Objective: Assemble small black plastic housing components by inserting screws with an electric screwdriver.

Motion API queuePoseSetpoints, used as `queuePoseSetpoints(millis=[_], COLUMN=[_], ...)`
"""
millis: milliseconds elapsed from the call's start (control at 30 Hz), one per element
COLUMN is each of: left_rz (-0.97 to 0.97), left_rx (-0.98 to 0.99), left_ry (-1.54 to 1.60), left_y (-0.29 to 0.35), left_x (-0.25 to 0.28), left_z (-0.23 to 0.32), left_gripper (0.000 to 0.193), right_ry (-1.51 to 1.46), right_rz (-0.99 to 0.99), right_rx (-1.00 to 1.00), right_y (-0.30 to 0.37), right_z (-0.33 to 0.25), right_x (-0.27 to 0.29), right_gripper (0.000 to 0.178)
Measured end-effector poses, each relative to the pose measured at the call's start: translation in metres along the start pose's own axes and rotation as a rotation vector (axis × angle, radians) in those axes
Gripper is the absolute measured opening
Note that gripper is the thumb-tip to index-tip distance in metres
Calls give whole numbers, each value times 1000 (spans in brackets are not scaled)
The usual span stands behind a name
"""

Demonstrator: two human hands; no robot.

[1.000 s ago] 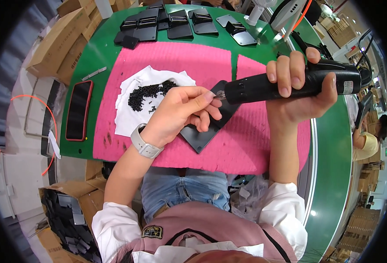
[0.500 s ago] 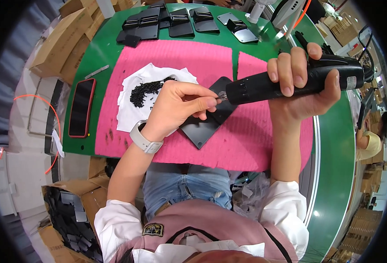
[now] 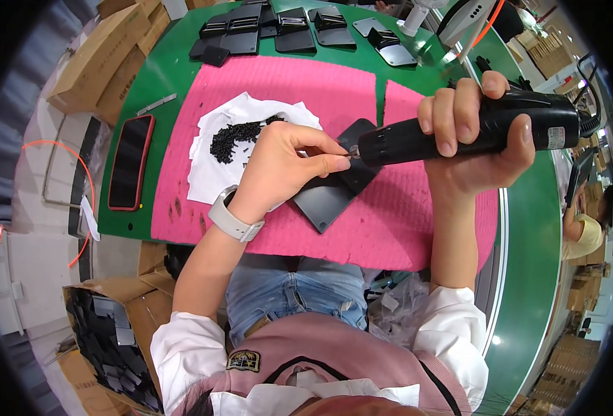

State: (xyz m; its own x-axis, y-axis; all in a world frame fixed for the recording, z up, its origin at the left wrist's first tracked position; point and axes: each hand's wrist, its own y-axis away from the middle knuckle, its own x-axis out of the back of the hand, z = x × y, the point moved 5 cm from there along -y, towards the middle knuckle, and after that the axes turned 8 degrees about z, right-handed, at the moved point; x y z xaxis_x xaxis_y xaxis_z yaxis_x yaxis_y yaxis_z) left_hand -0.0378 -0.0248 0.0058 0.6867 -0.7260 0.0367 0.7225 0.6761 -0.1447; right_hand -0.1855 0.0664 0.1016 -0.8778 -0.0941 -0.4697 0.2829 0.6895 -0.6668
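Observation:
My right hand (image 3: 469, 128) is wrapped round a black electric screwdriver (image 3: 400, 143), held level with its tip pointing left. At that tip the thumb and forefinger of my left hand (image 3: 279, 163) are pinched together; whatever is between them is too small to make out. Beneath both lies a black metal plate (image 3: 326, 206) with an upright part, partly covered by my hand and the tool. Left of it, a white cloth (image 3: 206, 179) carries a heap of small black screws (image 3: 229, 142), some hidden behind my left hand.
A pink mat (image 3: 175, 166) covers part of the green table (image 3: 528, 229). Several black metal stands (image 3: 296, 38) line the far edge. On the left lie a red-edged phone (image 3: 132, 163) and a thin metal tool (image 3: 157, 104). A carton of dark parts (image 3: 105, 340) stands at lower left.
My left fingers have drawn closer together at the screwdriver's tip. Both hands keep nearly the same place; the view has shifted slightly.

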Motion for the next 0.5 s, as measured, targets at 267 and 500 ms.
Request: queuePoseSetpoints(millis=[267,500], left_rz=[23,68], left_rx=[-93,-89], left_ry=[-94,-136], left_y=[1,1], left_x=[1,0], left_z=[1,0], left_gripper=[13,12], right_ry=[-3,30], right_rz=[18,197], right_rx=[-16,-18], right_y=[2,4], right_z=[1,5], right_x=[0,2], right_gripper=[38,34])
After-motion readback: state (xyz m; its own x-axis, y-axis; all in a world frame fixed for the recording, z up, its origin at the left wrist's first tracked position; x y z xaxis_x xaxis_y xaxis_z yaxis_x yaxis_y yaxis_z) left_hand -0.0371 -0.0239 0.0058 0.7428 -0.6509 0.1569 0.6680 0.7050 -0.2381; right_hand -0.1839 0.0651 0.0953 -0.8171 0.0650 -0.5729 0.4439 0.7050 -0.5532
